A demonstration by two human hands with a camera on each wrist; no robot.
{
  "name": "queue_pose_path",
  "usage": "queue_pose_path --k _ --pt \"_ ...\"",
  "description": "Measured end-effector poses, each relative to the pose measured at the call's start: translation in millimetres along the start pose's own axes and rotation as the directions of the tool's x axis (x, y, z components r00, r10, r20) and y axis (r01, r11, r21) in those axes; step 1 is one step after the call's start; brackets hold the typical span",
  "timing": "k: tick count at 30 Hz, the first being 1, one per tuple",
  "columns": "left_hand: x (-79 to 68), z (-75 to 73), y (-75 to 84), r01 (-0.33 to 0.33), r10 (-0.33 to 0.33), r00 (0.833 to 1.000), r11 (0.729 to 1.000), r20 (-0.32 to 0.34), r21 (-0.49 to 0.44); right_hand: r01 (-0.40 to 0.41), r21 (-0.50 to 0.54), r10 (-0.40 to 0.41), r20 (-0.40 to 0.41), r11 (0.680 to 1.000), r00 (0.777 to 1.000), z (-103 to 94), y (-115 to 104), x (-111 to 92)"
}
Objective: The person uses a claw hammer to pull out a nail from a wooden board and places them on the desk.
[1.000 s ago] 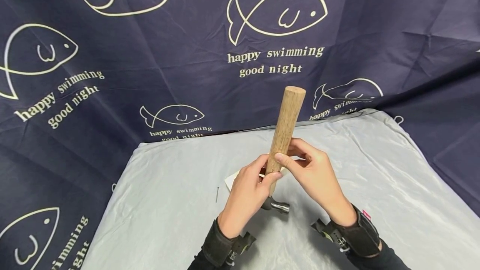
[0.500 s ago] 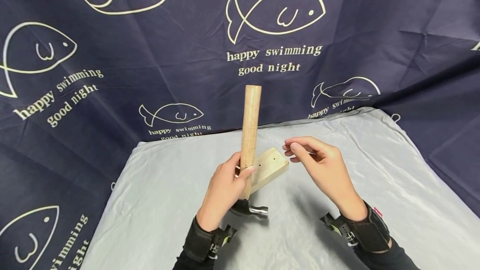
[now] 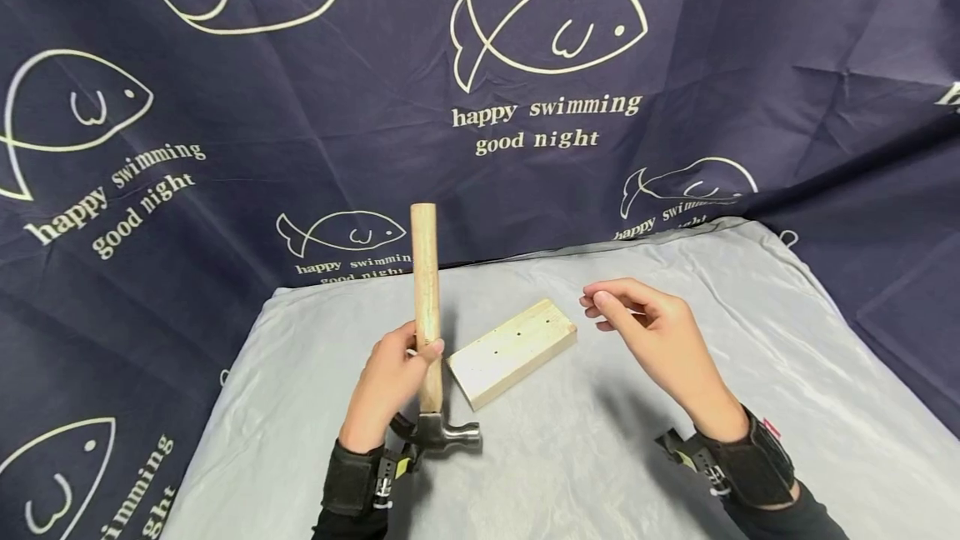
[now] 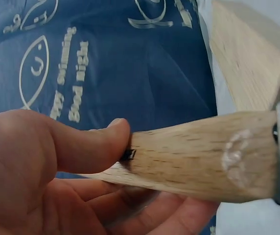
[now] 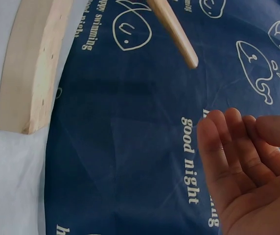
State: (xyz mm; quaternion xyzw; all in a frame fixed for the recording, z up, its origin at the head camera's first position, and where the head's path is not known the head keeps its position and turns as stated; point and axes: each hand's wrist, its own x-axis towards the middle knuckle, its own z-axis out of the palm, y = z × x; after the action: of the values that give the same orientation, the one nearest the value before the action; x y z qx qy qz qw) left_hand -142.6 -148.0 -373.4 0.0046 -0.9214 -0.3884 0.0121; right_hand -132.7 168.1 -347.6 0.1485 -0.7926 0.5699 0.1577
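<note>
My left hand (image 3: 384,386) grips a claw hammer (image 3: 427,294) low on its wooden handle, thumb across the front. The handle stands nearly upright, with the dark metal head (image 3: 441,433) at the bottom and its striking face toward the right. In the left wrist view the thumb (image 4: 88,147) presses on the handle (image 4: 198,156) and the fingers curve beneath it. A pale wooden block (image 3: 498,365) with three small dark spots along its top lies right of the hammer. My right hand (image 3: 660,336) hovers beyond the block's right end, fingers loosely bent, holding nothing.
A light grey cloth (image 3: 585,457) covers the table under the block. Behind it hangs a dark blue curtain (image 3: 420,148) with fish drawings and lettering. Black straps with small cameras (image 3: 386,473) sit on both wrists.
The right hand has let go of the handle and drawn right. The left hand has carried the hammer left, uncovering the block; the nail seen earlier on the cloth is now hidden.
</note>
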Motion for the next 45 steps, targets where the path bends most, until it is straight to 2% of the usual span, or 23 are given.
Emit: queue_pose_path --k 4,9,16,21,26,30,37,41,45 --pt "-0.9 -6.2 -14.0 0.069 -0.07 0.997 0.997 0.016 0.04 -0.005 -0.019 0.005 -0.003 1.0 1.0 -6.0 1.6 -2.4" --pt "-1.4 -12.3 -29.4 0.15 -0.153 0.986 0.987 0.059 0.06 -0.005 -0.044 0.005 -0.001 0.999 1.0 -10.5 2.6 -3.4" --pt "-1.5 -20.9 -42.4 0.197 -0.205 0.972 0.977 0.114 0.083 -0.013 -0.055 0.013 0.003 0.998 1.0 -15.6 10.7 0.1" --pt "-3.5 -21.6 -48.7 0.223 -0.234 0.961 0.971 0.149 0.09 -0.029 -0.061 0.029 0.009 0.998 1.0 -18.9 18.5 4.1" --pt "-4.6 -20.5 -52.4 0.26 -0.267 0.951 0.964 0.157 0.064 -0.029 -0.082 0.03 0.018 0.996 0.999 -20.8 23.2 6.1" --pt "-4.0 -19.5 -55.4 0.267 -0.274 0.945 0.961 0.175 0.064 -0.019 -0.097 0.022 0.03 0.995 0.999 -21.3 26.1 6.6" --pt "-5.1 -18.4 -60.6 0.238 -0.257 0.945 0.965 0.204 0.112 -0.035 -0.152 0.04 0.03 0.988 0.999 -23.7 33.9 6.2" --pt "-6.3 -18.4 -61.8 0.255 -0.274 0.938 0.96 0.21 0.112 -0.045 -0.213 0.05 0.019 0.976 0.999 -26.4 39.1 6.2" --pt "-5.7 -18.7 -61.5 0.264 -0.284 0.933 0.957 0.222 0.116 -0.043 -0.309 0.046 0.001 0.95 0.999 -30.0 45.1 6.4"
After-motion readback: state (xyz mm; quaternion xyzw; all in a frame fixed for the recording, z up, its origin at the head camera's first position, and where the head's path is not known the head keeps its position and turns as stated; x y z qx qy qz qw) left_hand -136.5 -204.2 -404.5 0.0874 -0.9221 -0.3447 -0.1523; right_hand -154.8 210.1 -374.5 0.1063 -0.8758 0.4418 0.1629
